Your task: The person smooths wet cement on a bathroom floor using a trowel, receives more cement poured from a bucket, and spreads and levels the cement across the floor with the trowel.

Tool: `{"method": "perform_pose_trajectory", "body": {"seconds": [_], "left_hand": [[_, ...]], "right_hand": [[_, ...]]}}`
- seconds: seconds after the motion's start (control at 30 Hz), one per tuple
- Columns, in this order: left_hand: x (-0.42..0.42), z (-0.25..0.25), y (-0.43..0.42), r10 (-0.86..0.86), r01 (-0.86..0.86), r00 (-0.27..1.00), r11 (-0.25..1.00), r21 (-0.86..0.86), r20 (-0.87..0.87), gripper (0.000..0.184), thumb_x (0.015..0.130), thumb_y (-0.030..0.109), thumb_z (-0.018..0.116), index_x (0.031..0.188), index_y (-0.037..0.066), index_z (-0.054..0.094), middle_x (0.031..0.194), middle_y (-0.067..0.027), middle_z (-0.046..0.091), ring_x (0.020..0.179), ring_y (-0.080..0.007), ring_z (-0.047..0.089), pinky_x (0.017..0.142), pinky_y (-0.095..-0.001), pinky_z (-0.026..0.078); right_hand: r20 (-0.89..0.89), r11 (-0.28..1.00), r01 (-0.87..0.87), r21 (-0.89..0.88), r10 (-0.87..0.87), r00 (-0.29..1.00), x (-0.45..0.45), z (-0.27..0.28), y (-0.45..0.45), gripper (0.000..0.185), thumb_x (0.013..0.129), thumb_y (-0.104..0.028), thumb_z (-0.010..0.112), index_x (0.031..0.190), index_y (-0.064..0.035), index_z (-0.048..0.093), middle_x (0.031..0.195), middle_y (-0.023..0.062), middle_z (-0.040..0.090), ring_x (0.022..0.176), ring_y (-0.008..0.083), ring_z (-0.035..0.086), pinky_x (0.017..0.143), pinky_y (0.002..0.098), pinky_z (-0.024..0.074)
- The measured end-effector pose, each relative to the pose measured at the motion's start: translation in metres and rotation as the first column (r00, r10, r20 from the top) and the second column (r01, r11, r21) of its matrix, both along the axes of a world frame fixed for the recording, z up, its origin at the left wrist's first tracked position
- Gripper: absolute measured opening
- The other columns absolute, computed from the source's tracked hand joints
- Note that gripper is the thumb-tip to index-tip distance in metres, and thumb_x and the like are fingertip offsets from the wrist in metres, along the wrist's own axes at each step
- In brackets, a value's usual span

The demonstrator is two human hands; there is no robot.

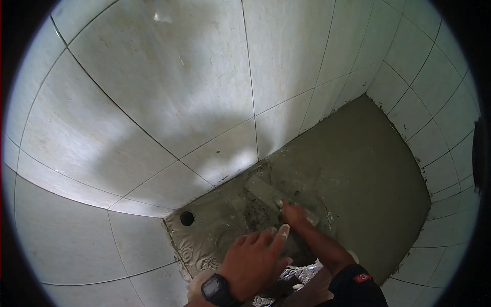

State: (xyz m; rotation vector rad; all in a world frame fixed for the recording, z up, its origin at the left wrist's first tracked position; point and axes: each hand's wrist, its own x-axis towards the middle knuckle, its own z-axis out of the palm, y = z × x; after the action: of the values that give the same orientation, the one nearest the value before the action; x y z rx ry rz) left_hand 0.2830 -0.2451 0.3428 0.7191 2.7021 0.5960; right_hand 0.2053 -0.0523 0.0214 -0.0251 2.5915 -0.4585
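Note:
My right hand (297, 215) is closed around the handle of a plastering trowel (262, 191). Its long flat blade lies on the wet grey mortar (353, 169) covering the floor, slanting from upper left to lower right. Rough, darker mortar (258, 212) shows beside the blade. Nearer to me, my left hand (255, 258) hovers over the floor with its fingers spread, holding nothing. Grey residue coats its index fingertip, and a black watch (216, 289) is on that wrist. The trowel's handle is mostly hidden by my right hand.
A round drain hole (187, 218) opens in the mortar near the left corner. Pale tiled walls (204, 87) enclose the floor at the back, left and right. The mortar is smooth on the right and rippled near the drain. My legs are at the bottom edge.

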Motion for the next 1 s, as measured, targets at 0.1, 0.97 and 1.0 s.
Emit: {"method": "perform_pose_trajectory", "body": {"seconds": [0.1,0.97,1.0], "left_hand": [[0.001,0.011,0.006,-0.027,0.027,1.0,1.0,0.015,-0.011,0.064,0.085,0.039,0.067,0.138,0.008,0.046,0.12,-0.0144,0.061,0.104,-0.0328,0.063,0.087,-0.0429,0.05],[-0.01,-0.013,-0.053,0.334,-0.335,0.942,0.934,-0.121,-0.032,0.063,0.082,0.038,0.072,0.132,0.005,0.053,0.107,-0.0178,0.066,0.098,-0.0371,0.064,0.082,-0.0441,0.052],[-0.007,-0.013,-0.055,0.34,-0.339,0.94,0.933,-0.117,-0.013,0.063,0.082,0.038,0.073,0.132,0.005,0.053,0.107,-0.0178,0.066,0.098,-0.0369,0.064,0.082,-0.0441,0.052]], "right_hand": [[-0.048,0.999,0.03,0.016,-0.029,0.998,-0.033,-0.026,0.027,0.042,0.089,-0.026,0.056,0.125,-0.0074,0.047,0.104,0.0244,0.067,0.098,0.0429,0.065,0.084,0.0531,0.0507],[-0.206,0.749,0.603,-0.274,-0.659,0.724,-0.087,-0.01,0.132,0.05,0.078,-0.028,0.075,0.118,-0.002,0.06,0.107,0.0244,0.067,0.103,0.0401,0.064,0.088,0.0472,0.0503],[-0.229,0.742,0.595,-0.31,-0.665,0.711,-0.089,-0.019,0.139,0.055,0.077,-0.029,0.076,0.121,-0.0009,0.059,0.109,0.0247,0.067,0.105,0.0388,0.064,0.088,0.0456,0.0501]]}}
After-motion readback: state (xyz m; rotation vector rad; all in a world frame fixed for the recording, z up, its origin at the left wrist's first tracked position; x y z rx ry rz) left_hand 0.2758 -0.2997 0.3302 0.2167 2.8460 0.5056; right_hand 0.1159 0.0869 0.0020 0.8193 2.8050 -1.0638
